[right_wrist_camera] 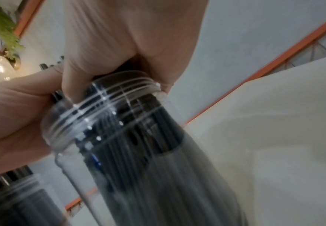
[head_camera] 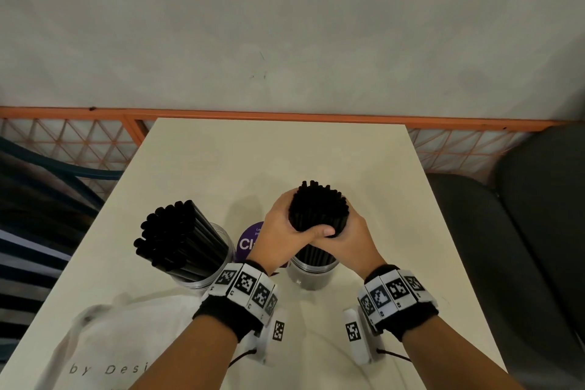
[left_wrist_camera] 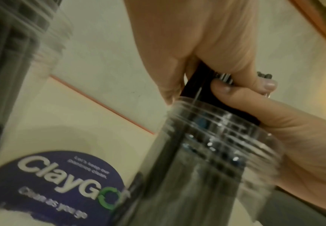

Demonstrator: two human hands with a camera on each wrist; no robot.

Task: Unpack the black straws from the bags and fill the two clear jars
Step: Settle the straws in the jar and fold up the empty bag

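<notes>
Over the right jar (head_camera: 311, 275), I see both hands wrapped round the straw bundle (head_camera: 318, 209). My left hand (head_camera: 281, 228) and right hand (head_camera: 351, 237) have fingers curled tight on it.

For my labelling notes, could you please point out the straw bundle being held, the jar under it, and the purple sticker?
straw bundle (head_camera: 318, 206): head view, its top ends above both hands.
jar (head_camera: 311, 275): head view, clear wall below the hands.
purple sticker (left_wrist_camera: 48, 180): left wrist view, its printed face.

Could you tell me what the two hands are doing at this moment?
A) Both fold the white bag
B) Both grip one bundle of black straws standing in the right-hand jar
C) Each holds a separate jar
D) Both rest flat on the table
B: the left hand and right hand wrap around the bundle of black straws, whose lower ends stand in the right-hand clear jar.
</notes>
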